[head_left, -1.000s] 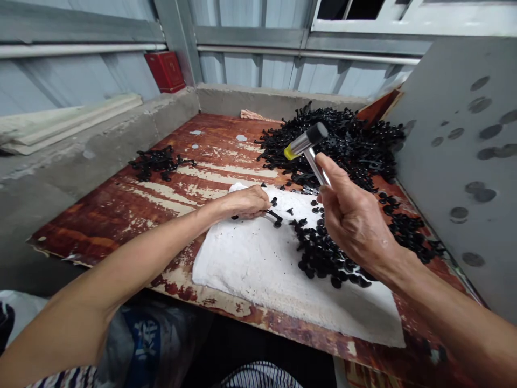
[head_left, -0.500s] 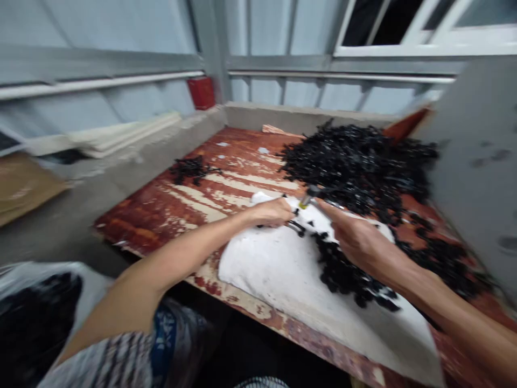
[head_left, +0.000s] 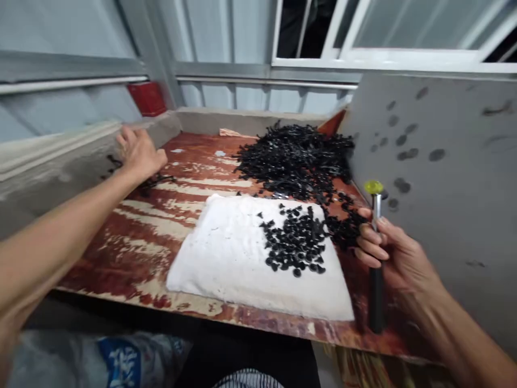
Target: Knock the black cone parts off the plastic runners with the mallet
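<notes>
The hammer (head_left: 376, 293), yellow-tipped, silver-necked, black-handled, has moved right, clasped in the right hand (head_left: 399, 256); the left hand (head_left: 140, 153) is loosely spread.

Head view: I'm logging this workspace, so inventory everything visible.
Tabletop: one, red-brown, centre
Cloth: one, white, on tabletop
Hammer: one, yellow-silver-black, right
Loose parts: many, black, on cloth
Big heap: one, black, back right
Side heap: one, black, right of cloth
Small heap: one, black, left
Box: one, red, back left
Panel: one, grey, right
Window: one, white, top right
Bag: one, pale, lower left
Left hand: one, bare, near small heap
Right hand: one, bare, holding hammer
</notes>
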The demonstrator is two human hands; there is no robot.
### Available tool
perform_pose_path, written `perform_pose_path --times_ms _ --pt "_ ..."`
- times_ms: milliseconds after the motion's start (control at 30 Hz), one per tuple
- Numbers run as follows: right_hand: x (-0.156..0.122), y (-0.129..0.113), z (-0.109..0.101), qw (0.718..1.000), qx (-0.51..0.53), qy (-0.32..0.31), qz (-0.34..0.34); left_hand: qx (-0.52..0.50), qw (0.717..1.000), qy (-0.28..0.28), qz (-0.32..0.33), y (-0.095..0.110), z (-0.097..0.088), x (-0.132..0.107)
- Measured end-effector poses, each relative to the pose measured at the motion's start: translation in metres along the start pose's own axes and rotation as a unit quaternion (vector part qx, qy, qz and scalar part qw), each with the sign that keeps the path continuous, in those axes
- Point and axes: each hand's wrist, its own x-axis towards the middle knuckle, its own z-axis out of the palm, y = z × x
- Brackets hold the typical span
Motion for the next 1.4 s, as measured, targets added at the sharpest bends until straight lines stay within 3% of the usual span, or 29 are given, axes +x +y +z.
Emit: perform_pose_path --times_ms 33,133,233,333,433,600,700,767,867,967,1133,1267,1400 --pt "0.001 0.004 -0.008 1.0 0.009 0.007 -0.005 0.051 0.997 0.033 0.048 0.009 0.013 -0.003" --pt "0.004 0.018 -0.026 0.999 0.038 0.007 -0.012 0.034 0.977 -0.075 0.199 0.056 0.058 -0.029" --pt "0.005 0.026 -0.034 0.998 0.061 -0.014 -0.006 -0.05 0.907 -0.195 0.37 0.117 0.098 -0.065" --pt "0.005 0.026 -0.04 0.996 0.078 -0.032 0.001 -0.061 0.886 -0.241 0.391 0.166 0.122 -0.092" --pt "0.006 0.025 -0.046 0.995 0.093 -0.043 0.007 -0.04 0.879 -0.249 0.406 0.193 0.135 -0.103" --pt "0.011 0.029 -0.052 0.99 0.116 -0.068 0.032 -0.071 0.881 -0.256 0.392 0.202 0.139 -0.103" --pt "0.015 0.031 -0.054 0.986 0.134 -0.085 0.046 -0.065 0.876 -0.202 0.432 0.196 0.131 -0.111" --pt "0.017 0.032 -0.054 0.984 0.144 -0.092 0.054 -0.038 0.856 -0.169 0.487 0.192 0.123 -0.122" --pt "0.016 0.033 -0.052 0.983 0.149 -0.087 0.056 0.018 0.816 -0.2 0.542 0.19 0.111 -0.142" --pt "0.015 0.034 -0.049 0.987 0.137 -0.062 0.054 0.061 0.816 -0.209 0.536 0.192 0.105 -0.152" --pt "0.024 0.03 -0.053 0.991 0.115 -0.036 0.057 0.078 0.809 -0.195 0.549 0.207 0.113 -0.148" --pt "0.023 0.028 -0.054 0.99 0.116 -0.052 0.067 0.097 0.808 -0.187 0.55 0.213 0.119 -0.149" --pt "0.019 0.027 -0.052 0.988 0.117 -0.063 0.074 0.101 0.789 -0.194 0.574 0.217 0.125 -0.148"
